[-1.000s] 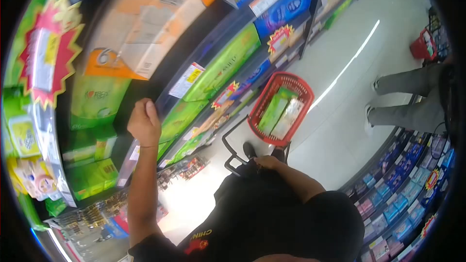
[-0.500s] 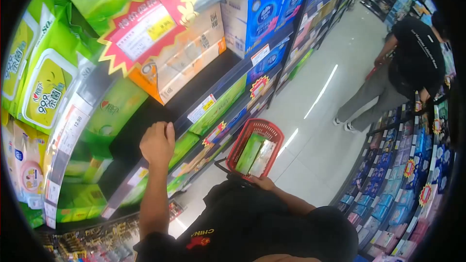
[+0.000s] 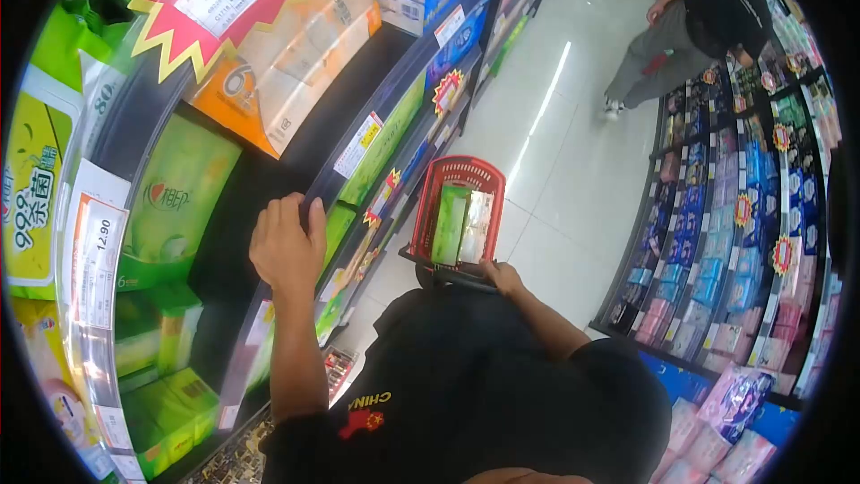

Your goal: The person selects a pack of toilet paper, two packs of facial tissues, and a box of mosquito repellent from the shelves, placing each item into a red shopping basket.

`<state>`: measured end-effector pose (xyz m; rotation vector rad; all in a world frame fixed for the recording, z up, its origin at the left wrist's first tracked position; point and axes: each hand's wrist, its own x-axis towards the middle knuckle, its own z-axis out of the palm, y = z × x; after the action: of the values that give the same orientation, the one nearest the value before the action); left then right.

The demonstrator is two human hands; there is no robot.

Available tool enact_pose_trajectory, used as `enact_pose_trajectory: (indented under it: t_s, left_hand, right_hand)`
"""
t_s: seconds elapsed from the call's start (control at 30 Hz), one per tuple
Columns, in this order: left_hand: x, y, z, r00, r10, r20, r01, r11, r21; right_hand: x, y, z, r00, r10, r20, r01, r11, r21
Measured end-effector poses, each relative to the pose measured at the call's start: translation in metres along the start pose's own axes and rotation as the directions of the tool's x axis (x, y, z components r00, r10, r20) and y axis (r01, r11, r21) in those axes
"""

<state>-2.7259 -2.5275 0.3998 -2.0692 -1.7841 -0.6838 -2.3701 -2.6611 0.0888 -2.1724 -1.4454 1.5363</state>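
My left hand (image 3: 285,246) is at the front edge of a dark shelf (image 3: 315,193), its fingers bent over the rail and the thumb along it; the fingertips are partly hidden. Behind it stand an orange and white pack of tissues (image 3: 300,63) and green packs of tissues (image 3: 179,197). Low in front of my body, my right hand (image 3: 503,276) is closed around the handle of a red shopping basket (image 3: 493,175). Inside the basket lie a green pack (image 3: 450,224) and a whitish pack (image 3: 477,226) side by side.
A starburst price sign (image 3: 215,0) juts from the upper shelf at left. The tiled aisle floor (image 3: 555,188) runs ahead. Another person (image 3: 708,18) in a black shirt stands further along it. Shelves of coloured packs (image 3: 717,242) line the right side.
My view has shifted, so the shelf goods sit higher and further left. My left hand stays at the shelf edge, and the basket has turned more upright in view, still held by my right hand.
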Motion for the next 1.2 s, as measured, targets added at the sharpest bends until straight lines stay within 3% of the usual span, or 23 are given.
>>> enact_pose_trajectory:
  t_s: [0.17, 0.23, 0.27, 0.3, 0.37, 0.47, 0.57, 0.7, 0.73, 0.97, 1.1, 1.13, 1.17, 1.2]
  left_hand:
    - [0.002, 0.003, -0.004, 1.0, 0.01, 0.017, -0.01, 1.0, -0.008]
    - [0.002, 0.005, -0.005, 0.999, 0.005, 0.036, -0.004, 1.0, -0.026]
    - [0.003, 0.007, -0.006, 1.0, 0.022, 0.014, -0.021, 0.999, -0.041]
    - [0.003, 0.009, -0.006, 1.0, 0.022, 0.018, -0.022, 0.999, -0.037]
    - [0.003, 0.009, -0.006, 1.0, 0.012, 0.026, -0.012, 1.0, -0.017]
    - [0.003, 0.009, -0.005, 0.998, -0.017, 0.059, 0.02, 0.998, -0.053]
    - [0.006, 0.014, -0.007, 0.997, -0.034, 0.064, 0.038, 0.997, -0.07]
    - [0.007, 0.012, -0.002, 0.994, -0.067, 0.085, 0.071, 0.997, -0.042]
    - [0.005, 0.009, 0.002, 0.992, -0.089, 0.083, 0.093, 0.995, -0.034]
    - [0.012, 0.019, 0.012, 0.994, -0.112, -0.005, 0.112, 0.993, 0.035]
    - [0.015, 0.024, 0.011, 0.988, -0.154, -0.001, 0.154, 0.988, -0.006]
    - [0.021, 0.033, 0.007, 0.989, -0.144, -0.042, 0.143, 0.989, -0.027]
    - [0.017, 0.032, 0.012, 0.956, -0.279, -0.09, 0.271, 0.958, -0.089]
    - [0.022, 0.039, 0.015, 0.939, -0.295, -0.176, 0.273, 0.952, -0.141]
  right_hand:
    - [0.007, 0.007, 0.019, 0.984, -0.094, -0.149, 0.09, 0.995, -0.03]
    - [0.011, 0.012, 0.027, 0.987, -0.03, -0.16, 0.024, 0.999, -0.041]
    - [0.014, 0.016, 0.03, 0.98, -0.121, -0.156, 0.112, 0.992, -0.064]
    - [0.002, 0.001, 0.02, 0.995, -0.041, -0.096, 0.039, 0.999, -0.024]
    - [0.009, 0.008, 0.026, 0.995, -0.007, -0.096, 0.001, 0.998, -0.058]
    - [-0.03, -0.04, -0.017, 1.0, -0.004, 0.018, 0.007, 0.988, -0.156]
    - [-0.025, -0.042, -0.029, 0.998, 0.052, 0.042, -0.046, 0.99, -0.132]
    - [0.006, -0.018, -0.034, 1.0, -0.005, 0.02, 0.007, 0.994, -0.107]
    - [0.028, 0.0, -0.025, 0.999, -0.017, -0.046, 0.012, 0.993, -0.117]
    - [0.081, 0.005, -0.083, 0.992, 0.104, -0.069, -0.108, 0.992, -0.063]
    - [0.122, 0.031, -0.1, 0.981, -0.153, 0.123, 0.17, 0.975, -0.141]
    - [0.129, 0.024, -0.107, 0.98, -0.061, 0.191, 0.096, 0.979, -0.178]
    - [0.135, 0.023, -0.11, 0.977, -0.077, 0.198, 0.113, 0.977, -0.179]
    - [0.142, 0.023, -0.116, 0.976, -0.092, 0.198, 0.128, 0.976, -0.177]
